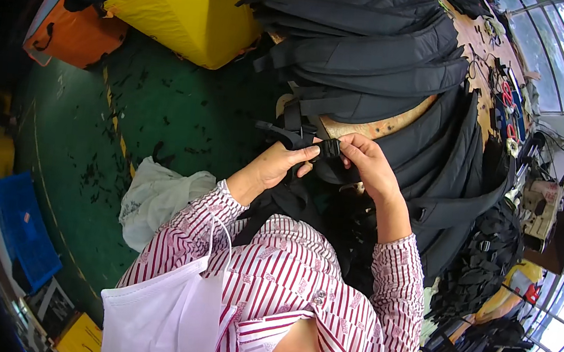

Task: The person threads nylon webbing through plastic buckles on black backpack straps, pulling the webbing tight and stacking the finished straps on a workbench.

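Note:
Both hands meet in front of me at a black plastic buckle (329, 149) on black webbing. My left hand (275, 166) is closed, thumb on top, at the buckle's left end. A loose strap end (280, 132) sticks out to the left above that hand. From the other side, my right hand (369, 166) pinches the buckle's right end between thumb and fingers. Just beyond and to the right, a big pile of black padded straps (377, 55) lies on a wooden table (376, 127) and hangs over its edge. How the webbing threads through the buckle is too small to tell.
A yellow bag (189, 12) and an orange bag (80, 38) stand at the far left. Black scraps litter the green floor (187, 97). A crumpled white plastic bag (159, 201) lies to my left, and a heap of black buckled straps (483, 252) is at my right.

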Tool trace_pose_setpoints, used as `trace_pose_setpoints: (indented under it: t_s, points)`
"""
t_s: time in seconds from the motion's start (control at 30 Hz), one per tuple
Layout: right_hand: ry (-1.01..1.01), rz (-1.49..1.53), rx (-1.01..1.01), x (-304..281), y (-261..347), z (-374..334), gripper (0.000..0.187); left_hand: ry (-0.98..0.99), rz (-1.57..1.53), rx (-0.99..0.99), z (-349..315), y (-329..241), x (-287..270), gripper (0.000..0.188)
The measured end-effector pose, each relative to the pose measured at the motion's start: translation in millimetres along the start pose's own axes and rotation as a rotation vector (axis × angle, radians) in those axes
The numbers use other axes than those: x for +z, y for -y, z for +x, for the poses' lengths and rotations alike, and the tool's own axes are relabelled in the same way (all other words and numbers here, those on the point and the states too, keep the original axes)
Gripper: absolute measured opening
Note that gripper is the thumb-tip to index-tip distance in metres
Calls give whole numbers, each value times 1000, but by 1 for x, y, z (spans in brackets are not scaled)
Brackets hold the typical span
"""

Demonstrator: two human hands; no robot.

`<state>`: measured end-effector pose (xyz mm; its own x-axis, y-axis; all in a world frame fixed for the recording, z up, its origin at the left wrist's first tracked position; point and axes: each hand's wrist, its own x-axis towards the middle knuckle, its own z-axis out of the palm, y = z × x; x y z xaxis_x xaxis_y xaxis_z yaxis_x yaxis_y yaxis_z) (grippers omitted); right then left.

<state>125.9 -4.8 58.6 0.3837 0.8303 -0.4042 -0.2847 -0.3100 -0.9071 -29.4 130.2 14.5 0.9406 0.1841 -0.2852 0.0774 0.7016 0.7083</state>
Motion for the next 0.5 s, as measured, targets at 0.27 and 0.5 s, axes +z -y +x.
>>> trace_pose_setpoints:
  t_s: [0.27,0.5]
  points:
    - [191,-335,57,-8,17,-3,24,12,-73,-62,-2,3,0,22]
    - [-235,-476,-274,31,-3,1,37,-39,-70,-31,1,8,11,18]
